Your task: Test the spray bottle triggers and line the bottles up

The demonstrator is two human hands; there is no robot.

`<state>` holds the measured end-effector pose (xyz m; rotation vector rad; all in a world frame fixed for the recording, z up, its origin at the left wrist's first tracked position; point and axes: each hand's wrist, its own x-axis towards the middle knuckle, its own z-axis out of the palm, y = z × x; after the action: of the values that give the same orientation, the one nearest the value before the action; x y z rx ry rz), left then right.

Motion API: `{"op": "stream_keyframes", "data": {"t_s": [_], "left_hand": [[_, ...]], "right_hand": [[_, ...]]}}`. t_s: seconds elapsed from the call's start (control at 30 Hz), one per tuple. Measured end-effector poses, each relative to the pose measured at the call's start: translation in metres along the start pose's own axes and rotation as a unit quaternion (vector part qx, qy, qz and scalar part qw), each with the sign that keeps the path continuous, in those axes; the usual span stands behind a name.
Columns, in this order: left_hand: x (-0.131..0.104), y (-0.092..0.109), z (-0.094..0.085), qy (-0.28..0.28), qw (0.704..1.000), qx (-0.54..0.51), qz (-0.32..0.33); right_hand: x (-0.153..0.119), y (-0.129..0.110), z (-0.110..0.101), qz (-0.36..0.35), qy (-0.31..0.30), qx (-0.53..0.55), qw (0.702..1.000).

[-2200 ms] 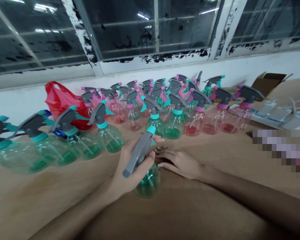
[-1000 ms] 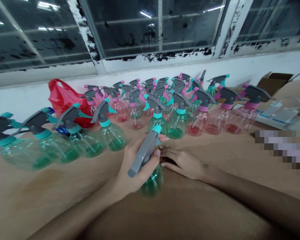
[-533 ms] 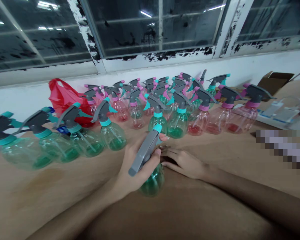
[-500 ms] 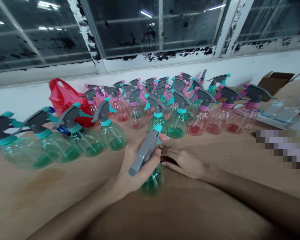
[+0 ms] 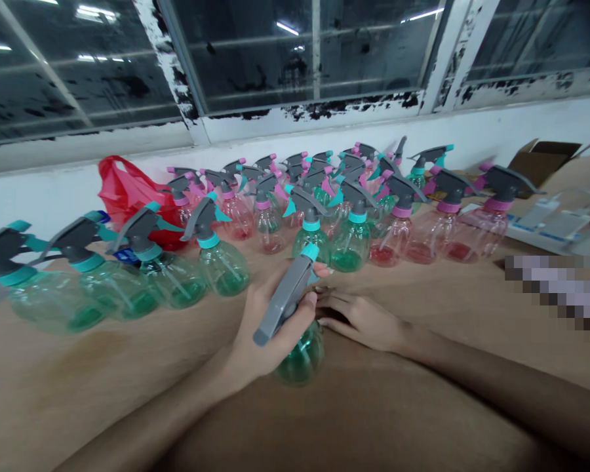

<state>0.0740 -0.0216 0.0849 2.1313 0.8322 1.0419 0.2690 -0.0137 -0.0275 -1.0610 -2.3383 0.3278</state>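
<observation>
My left hand (image 5: 270,328) is wrapped round the neck of a green spray bottle (image 5: 302,357) with a grey trigger head and a turquoise nozzle. The head slants away from me, and part of the trigger is hidden by my fingers. Green liquid shows in the bottle's round base. On the table just right of it rests my right hand (image 5: 361,321), holding nothing, its fingers loosely bent and apart from the thumb. Its fingertips lie close to the bottle; whether they touch it I cannot tell. Beyond my hands stand a green bottle (image 5: 351,246) and a pink bottle (image 5: 391,242).
Several green bottles (image 5: 221,269) line the left side of the wooden table (image 5: 423,393). More pink and green bottles crowd behind, beside a red plastic bag (image 5: 132,190). At the right are a white power strip (image 5: 545,229) and an opened cardboard box (image 5: 541,167).
</observation>
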Motion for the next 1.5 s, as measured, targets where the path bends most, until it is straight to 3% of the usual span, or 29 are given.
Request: {"op": "stream_keyframes", "data": {"t_s": [0.7, 0.87, 1.07, 1.5], "left_hand": [[0.002, -0.008, -0.005, -0.023, 0.999, 0.023, 0.021], [0.004, -0.005, -0.004, 0.015, 0.999, 0.027, 0.037], [0.002, -0.005, 0.000, 0.015, 0.999, 0.024, 0.022], [0.003, 0.003, 0.000, 0.010, 0.999, 0.015, -0.033]], "right_hand": [[0.001, -0.002, -0.002, 0.002, -0.002, -0.003, 1.000], [0.000, -0.001, -0.001, -0.001, -0.002, -0.004, 1.000], [0.000, 0.000, 0.001, 0.007, -0.006, -0.006, 1.000], [-0.007, -0.012, -0.009, 0.024, 0.115, 0.080, 0.990]]}}
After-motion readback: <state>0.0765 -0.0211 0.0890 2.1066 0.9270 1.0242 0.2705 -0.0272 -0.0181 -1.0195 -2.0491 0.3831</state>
